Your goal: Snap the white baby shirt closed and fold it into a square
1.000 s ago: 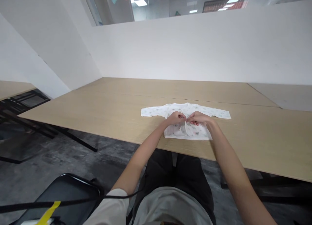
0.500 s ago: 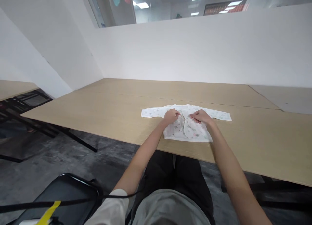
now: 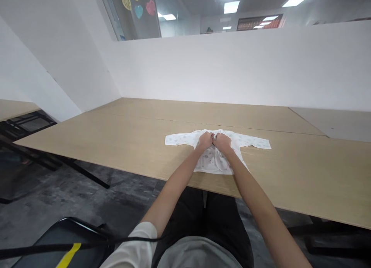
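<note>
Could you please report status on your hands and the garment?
Left hand and right hand together, pinching upper front of the printed garment; laid out on table, sleeves spread; right forearm covering part of it.

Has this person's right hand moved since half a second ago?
Yes, leftward: judged against the table, the right hand has shifted across the white shirt, nearer the left hand.

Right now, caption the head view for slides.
Left hand and right hand pinch the front of a white garment spread on a table.

Free tabletop (image 3: 110, 138) beside shirt (image 3: 213, 161), wall (image 3: 203, 72) beyond
</note>
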A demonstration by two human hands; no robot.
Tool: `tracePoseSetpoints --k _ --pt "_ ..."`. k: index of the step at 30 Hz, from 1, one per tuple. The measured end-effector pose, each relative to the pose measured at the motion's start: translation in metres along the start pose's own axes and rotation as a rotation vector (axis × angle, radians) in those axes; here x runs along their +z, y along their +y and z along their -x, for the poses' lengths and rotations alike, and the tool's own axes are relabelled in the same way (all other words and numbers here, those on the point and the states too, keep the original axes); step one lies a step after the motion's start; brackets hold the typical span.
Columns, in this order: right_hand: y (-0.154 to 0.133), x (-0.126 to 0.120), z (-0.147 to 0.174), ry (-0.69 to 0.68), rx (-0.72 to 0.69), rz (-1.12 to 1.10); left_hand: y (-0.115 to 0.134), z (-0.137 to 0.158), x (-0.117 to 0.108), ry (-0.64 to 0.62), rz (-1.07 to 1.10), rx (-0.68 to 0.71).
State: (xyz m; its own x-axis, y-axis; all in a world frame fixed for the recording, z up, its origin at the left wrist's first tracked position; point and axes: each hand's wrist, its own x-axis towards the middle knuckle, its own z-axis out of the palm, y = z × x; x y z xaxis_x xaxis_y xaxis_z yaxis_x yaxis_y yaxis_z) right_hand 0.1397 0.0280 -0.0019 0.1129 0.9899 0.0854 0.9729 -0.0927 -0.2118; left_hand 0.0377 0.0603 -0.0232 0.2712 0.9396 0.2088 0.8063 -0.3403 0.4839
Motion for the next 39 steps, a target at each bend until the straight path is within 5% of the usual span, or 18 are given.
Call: tracePoseSetpoints --k 6,22,31,39 --pt "0.005 0.005 0.001 0.081 -0.013 -0.025 -0.001 0.002 0.003 0.042 0.021 0.015" --pt "0.026 0.005 -0.009 0.109 -0.053 -0.373 -0.007 -0.006 0.011 0.129 0.535 -0.005" --pt "0.037 0.003 -0.013 -0.109 0.037 -0.786 -0.004 -0.001 0.007 0.131 0.541 -0.040" --pt "0.033 0.017 -0.018 0.228 -0.023 -0.632 0.002 0.001 0.003 0.176 0.551 -0.050"
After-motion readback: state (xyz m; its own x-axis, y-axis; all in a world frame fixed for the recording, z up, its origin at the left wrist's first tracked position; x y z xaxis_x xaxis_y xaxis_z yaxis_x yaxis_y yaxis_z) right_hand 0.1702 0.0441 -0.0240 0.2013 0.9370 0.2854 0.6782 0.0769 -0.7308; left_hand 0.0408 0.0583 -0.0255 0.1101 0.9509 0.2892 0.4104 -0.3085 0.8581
